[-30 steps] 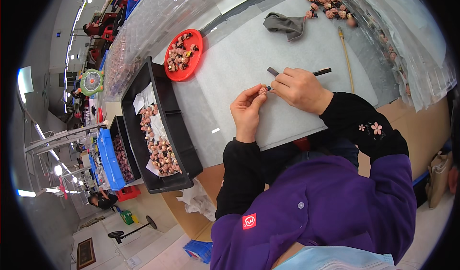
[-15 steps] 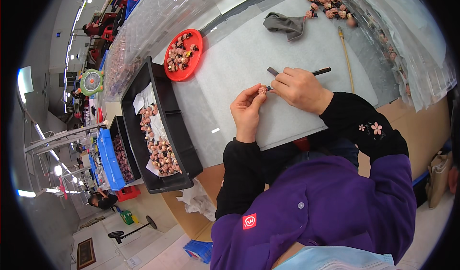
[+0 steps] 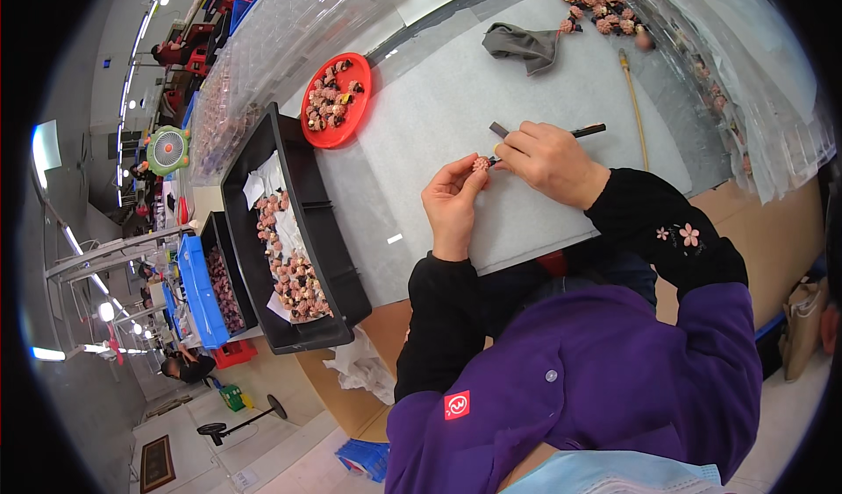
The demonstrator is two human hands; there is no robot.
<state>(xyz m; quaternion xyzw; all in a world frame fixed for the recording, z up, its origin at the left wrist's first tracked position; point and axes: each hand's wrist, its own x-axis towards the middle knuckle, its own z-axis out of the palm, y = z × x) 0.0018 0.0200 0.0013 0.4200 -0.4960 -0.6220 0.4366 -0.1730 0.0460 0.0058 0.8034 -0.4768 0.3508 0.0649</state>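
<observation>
Pinching a small pink bead (image 3: 481, 164), the left hand (image 3: 452, 206) met the right hand (image 3: 548, 161), which gripped a dark tool (image 3: 586, 131) at its twelve o'clock.

Only one view is being taken, from a camera riding on the person's head and looking steeply down over the purple-jacketed chest, which is filling the lower right of the frame. The desk (image 3: 438, 117) is slanting across the upper middle, close beneath the lens, with both hands meeting near the centre. The fisheye is bending the desk's edges and pulling in the far workshop floor and lights along the left rim, small and distant.
</observation>
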